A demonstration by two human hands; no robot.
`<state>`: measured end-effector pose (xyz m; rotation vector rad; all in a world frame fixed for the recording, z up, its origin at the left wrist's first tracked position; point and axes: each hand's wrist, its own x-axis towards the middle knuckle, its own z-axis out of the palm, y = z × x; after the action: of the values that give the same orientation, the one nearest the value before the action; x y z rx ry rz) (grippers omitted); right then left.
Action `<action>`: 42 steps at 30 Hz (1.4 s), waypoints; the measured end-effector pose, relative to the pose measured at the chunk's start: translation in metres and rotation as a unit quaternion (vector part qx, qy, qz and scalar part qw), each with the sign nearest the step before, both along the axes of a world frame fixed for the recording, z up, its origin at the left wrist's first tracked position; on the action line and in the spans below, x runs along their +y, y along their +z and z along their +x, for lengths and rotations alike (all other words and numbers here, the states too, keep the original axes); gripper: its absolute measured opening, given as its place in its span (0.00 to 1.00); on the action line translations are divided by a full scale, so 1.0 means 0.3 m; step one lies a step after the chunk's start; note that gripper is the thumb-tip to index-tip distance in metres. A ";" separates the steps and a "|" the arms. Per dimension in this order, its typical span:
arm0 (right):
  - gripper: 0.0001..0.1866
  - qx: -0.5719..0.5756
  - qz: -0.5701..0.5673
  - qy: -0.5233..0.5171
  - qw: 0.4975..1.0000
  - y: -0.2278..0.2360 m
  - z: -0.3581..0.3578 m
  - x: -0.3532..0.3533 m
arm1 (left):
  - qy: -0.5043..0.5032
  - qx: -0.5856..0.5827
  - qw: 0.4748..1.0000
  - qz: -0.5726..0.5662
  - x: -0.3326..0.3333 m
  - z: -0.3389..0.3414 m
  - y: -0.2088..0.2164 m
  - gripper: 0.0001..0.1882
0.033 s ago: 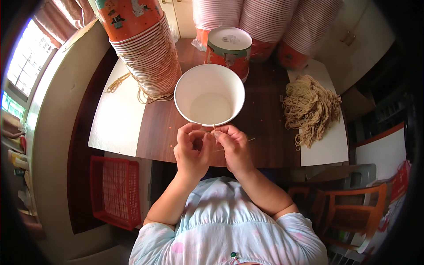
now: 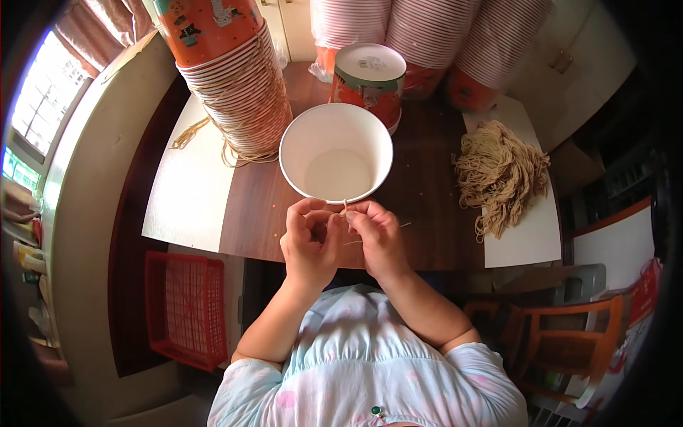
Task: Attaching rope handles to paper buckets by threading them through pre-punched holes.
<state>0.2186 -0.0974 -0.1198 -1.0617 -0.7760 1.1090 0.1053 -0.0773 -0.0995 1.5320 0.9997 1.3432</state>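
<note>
Handling cord [image 2: 346,205], left hand [image 2: 307,236] and right hand [image 2: 381,238] sit near a bucket [image 2: 336,153].

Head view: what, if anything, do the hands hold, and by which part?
The right hand pinches a cord short of its loose end; whether the left hand grips it cannot be told.

The head view comes from the left one of two side-by-side fisheye cameras worn on the person's head, looking steeply down past the shirt [image 2: 363,349] at the near edge. It faces forward over the table [image 2: 434,203], with the fingers [image 2: 361,225] close below near the middle, the tub [image 2: 338,146] just beyond, and the stacks [image 2: 432,35] at the far side. The wide lens reaches the window [image 2: 50,92] at far left and the chair [image 2: 569,310] at near right, bending straight edges toward a dark rim.
</note>
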 end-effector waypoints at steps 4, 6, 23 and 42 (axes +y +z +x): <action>0.07 0.085 0.007 0.028 0.996 -0.008 0.007 0.003 | -0.023 -0.012 1.000 0.012 0.013 -0.004 -0.030 0.08; 0.07 0.087 0.005 0.038 0.996 -0.008 0.005 0.000 | -0.029 -0.007 1.000 0.010 0.011 -0.015 -0.035 0.06; 0.08 0.191 -0.107 0.060 0.974 0.044 0.000 0.005 | -0.033 0.092 0.988 0.122 0.018 -0.052 -0.011 0.07; 0.12 -0.085 -0.064 0.074 0.992 0.051 0.067 0.015 | -0.037 0.109 0.988 0.101 0.056 -0.075 0.019 0.07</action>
<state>0.2386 -0.0928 -0.1045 -1.2349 -0.9398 1.2176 0.0827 -0.0605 -0.0937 1.8831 0.9510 1.2747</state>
